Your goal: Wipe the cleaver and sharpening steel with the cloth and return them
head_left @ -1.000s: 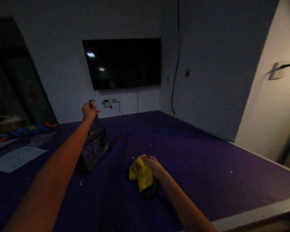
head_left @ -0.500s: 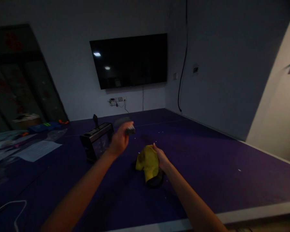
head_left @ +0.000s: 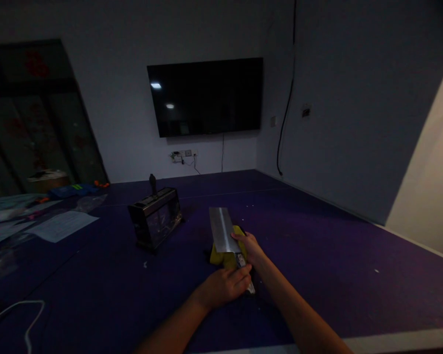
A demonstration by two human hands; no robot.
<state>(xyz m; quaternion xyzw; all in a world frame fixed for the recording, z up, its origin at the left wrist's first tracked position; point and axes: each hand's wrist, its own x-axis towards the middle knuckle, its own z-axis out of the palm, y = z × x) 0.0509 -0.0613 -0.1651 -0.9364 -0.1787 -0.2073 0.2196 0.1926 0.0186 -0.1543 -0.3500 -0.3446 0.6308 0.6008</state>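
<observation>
L hand [head_left: 227,287] gripped cleaver [head_left: 221,233] by handle [head_left: 241,260], lower ctr; R hand [head_left: 252,250] clutched yellow cloth [head_left: 217,256]. Cleaver prob. stiff, heavy-ish; handle seemed safest.

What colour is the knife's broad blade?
Silvery grey; the blade shows best in the current head view.

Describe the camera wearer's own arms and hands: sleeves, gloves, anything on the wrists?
The left hand and right hand are both bare, no gloves. The left forearm and right forearm taper toward the wrists and are uncovered as far as the frame shows; no sleeves, watch, bracelet or cables visible. Too dim to make out small rings or markings.
</observation>
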